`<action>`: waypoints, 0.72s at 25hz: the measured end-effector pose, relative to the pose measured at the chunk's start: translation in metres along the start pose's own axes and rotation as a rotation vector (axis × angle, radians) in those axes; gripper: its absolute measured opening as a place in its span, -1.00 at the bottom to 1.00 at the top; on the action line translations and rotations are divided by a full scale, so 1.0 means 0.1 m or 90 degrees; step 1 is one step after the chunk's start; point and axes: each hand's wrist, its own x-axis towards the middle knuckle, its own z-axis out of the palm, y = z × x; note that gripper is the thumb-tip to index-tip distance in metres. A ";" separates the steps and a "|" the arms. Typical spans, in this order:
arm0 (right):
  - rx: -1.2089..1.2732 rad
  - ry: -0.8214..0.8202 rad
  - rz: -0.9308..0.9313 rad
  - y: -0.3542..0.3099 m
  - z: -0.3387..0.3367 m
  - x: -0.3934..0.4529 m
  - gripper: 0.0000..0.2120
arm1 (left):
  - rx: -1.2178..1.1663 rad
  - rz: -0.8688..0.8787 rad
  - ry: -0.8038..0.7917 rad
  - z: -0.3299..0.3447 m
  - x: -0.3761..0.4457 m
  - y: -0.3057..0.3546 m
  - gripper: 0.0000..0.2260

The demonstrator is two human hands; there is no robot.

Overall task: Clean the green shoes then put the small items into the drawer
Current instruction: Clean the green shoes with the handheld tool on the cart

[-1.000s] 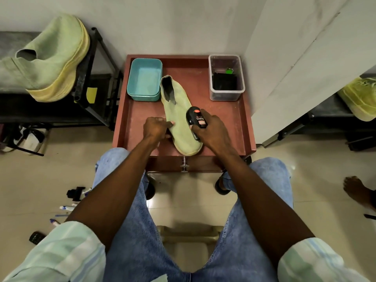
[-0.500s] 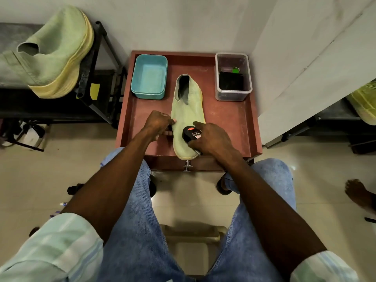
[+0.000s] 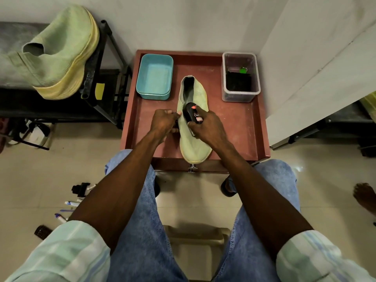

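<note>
- My right hand (image 3: pixel 207 127) has slid the black shoe-polish applicator (image 3: pixel 192 115) up from the toe toward the collar.
- My left hand (image 3: pixel 164 124) grips the side of the pale green knit shoe (image 3: pixel 194 147), lying toe toward me on the red tray-top (image 3: pixel 240 127).

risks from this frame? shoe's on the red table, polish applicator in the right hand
1. The green shoe's toe hangs past the red table's front edge; pressure near the toe may tip it off.
2. The left hand steadies only one side of the shoe, so a hard stroke from the right hand might make it twist.
3. The black polish applicator is dark and the knit is pale: a smear would probably show.
</note>
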 end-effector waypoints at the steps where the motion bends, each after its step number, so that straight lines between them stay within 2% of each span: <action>1: 0.033 -0.045 0.003 0.01 -0.08 0.01 -0.45 | -0.011 -0.013 0.018 0.00 0.02 0.00 -0.91; 3: 0.056 -0.159 0.005 0.04 -0.26 0.04 -0.51 | -0.038 -0.049 0.027 -0.01 0.02 0.01 -0.90; 4: 0.076 -0.160 0.001 0.06 -0.32 0.04 -0.52 | -0.057 -0.067 0.014 -0.02 0.02 0.02 -0.90; 6: 0.164 -0.046 0.013 0.06 -0.32 0.06 -0.52 | -0.091 -0.099 -0.015 -0.04 0.02 0.03 -0.93; 8: 0.232 -0.012 0.010 0.00 -0.22 0.03 -0.49 | -0.111 -0.129 -0.025 -0.03 0.02 0.04 -0.91; 10: 0.188 -0.076 -0.005 -0.04 -0.16 -0.01 -0.48 | -0.122 -0.148 -0.016 -0.03 0.03 0.05 -0.86; 13: 0.033 -0.243 -0.024 0.01 -0.38 -0.03 -0.54 | -0.116 -0.159 -0.019 -0.06 0.02 0.08 -0.89; 14: 0.043 -0.245 -0.022 0.05 -0.44 -0.03 -0.56 | -0.119 -0.165 -0.035 -0.06 0.02 0.08 -0.90; 17: 0.179 -0.041 0.014 0.08 -0.41 0.02 -0.52 | -0.145 -0.187 -0.067 -0.07 0.03 0.08 -0.91; 18: 0.201 -0.021 0.013 0.05 -0.34 0.03 -0.50 | -0.152 -0.194 -0.071 -0.06 0.04 0.07 -0.91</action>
